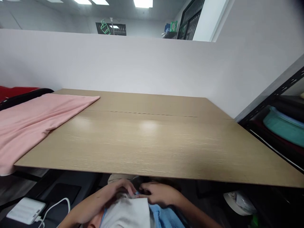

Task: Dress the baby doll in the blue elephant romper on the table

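Both hands are close together below the table's front edge, in front of the body. My left hand (123,187) has its fingers bent and pressed onto the top edge of a bundle of white and light blue cloth (129,210). Facing it, my right hand (158,192) is closed with thumb and fingers on the same edge. A blue part of the bundle hangs below my right hand. Where the fingertips meet, the fine detail is too small to make out. Whether the cloth is one piece or several, I cannot tell.
A wooden table (142,142) stretches ahead to a white partition (130,63). Pink cloth (35,123) lies over its left end. At lower left is a white power bank (26,210) with a cable. A black rack (273,139) with a teal item (283,126) stands right.
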### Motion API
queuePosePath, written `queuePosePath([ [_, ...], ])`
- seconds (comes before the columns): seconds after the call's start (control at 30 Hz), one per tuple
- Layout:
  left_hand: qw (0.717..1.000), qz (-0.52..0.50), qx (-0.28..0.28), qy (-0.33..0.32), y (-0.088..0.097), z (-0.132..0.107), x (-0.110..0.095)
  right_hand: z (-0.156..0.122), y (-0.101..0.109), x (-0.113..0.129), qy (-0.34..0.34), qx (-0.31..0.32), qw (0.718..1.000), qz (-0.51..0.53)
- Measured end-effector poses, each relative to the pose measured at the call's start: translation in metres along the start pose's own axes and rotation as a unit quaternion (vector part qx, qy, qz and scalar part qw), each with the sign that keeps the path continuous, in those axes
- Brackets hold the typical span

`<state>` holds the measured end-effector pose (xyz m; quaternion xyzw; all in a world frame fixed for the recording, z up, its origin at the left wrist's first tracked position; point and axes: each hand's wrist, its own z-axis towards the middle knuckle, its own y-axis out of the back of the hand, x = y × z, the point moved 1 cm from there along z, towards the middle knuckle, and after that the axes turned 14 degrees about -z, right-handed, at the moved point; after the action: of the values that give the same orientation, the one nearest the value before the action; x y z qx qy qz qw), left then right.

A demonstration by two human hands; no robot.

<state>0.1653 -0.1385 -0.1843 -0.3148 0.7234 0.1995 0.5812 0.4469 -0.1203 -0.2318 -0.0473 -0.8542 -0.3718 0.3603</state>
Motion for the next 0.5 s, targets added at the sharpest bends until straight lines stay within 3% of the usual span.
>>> queuePosePath([
  [0.07, 0.988, 0.106, -0.085, 0.072, 0.001, 0.006, 0.005, 0.021, -0.009, 0.002, 0.01, 0.033, 0.999, 0.027],
  [0.13, 0.964, 0.199, -0.121, 0.126, 0.0, 0.011, 0.008, 0.038, -0.013, 0.0, 0.009, 0.054, 0.996, 0.066],
  [0.27, 0.942, 0.282, -0.109, 0.148, -0.005, 0.02, 0.008, 0.064, -0.018, -0.007, 0.012, 0.066, 0.995, 0.073],
  [0.5, 0.931, 0.314, -0.092, 0.162, -0.012, 0.024, 0.002, 0.112, -0.031, -0.001, 0.044, 0.079, 0.994, 0.067],
])
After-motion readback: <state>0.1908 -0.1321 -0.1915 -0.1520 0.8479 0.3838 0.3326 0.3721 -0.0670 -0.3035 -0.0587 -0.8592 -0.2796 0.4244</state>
